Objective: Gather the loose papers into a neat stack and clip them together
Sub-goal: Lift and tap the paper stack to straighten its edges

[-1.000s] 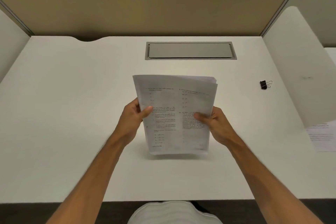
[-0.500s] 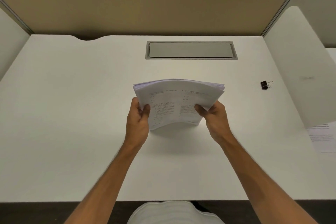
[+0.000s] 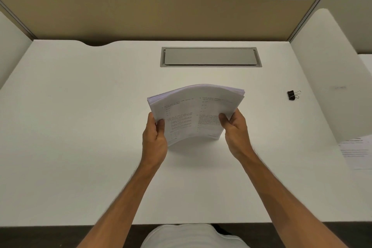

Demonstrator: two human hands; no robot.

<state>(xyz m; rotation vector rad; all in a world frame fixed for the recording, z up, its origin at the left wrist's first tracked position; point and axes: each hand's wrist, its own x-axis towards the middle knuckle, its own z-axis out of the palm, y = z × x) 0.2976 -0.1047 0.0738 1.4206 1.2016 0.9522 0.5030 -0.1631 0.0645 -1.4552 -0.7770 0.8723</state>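
Note:
A stack of printed papers [image 3: 194, 110] stands on its lower edge on the white desk [image 3: 80, 127], bowed so its top edge arches away from me. My left hand [image 3: 154, 139] grips the stack's left side, thumb on the front sheet. My right hand [image 3: 236, 131] grips its right side the same way. A black binder clip [image 3: 292, 95] lies on the desk well to the right of the stack, apart from both hands.
A grey cable hatch [image 3: 210, 57] is set into the desk behind the papers. A white side panel [image 3: 330, 78] bounds the desk on the right, and one printed sheet [image 3: 356, 151] lies beyond it. A tan partition [image 3: 141, 10] closes the back.
The stack has tipped from leaning toward me to standing on the desk and bowing away, and both hands slid further from me and lower with it.

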